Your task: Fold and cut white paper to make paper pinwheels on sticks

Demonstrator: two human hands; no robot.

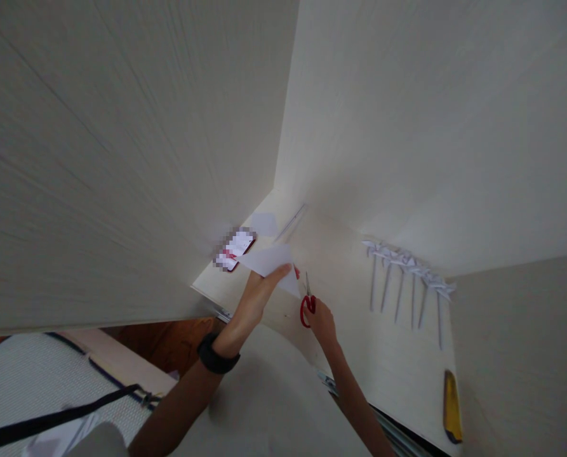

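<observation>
**Paper and scissors at a pale desk**

The left hand (259, 293) grips a folded sheet of white paper (271, 260), fingers stretched along its near edge with the thumb hidden underneath, and holds it up over the middle of the desk (397, 368). A dark band (216, 355) sits on that wrist. Just right of the paper, the right hand (322, 320) is closed around the red handles of a pair of scissors (306, 303), whose short blades point away toward the far side and meet the right corner of the paper; whether the blades are apart cannot be told.

Beyond the paper, on the far left of the desk, lies a phone (235, 249) with a lit screen, and a second white sheet (264, 223) lies farther still beside a thin white stick (290, 222). To the right, well apart from the hands, a row of white paper pinwheels (409, 266) lies on the desk with sticks pointing toward the near edge. A yellow utility knife (451, 406) lies at the near right.
</observation>
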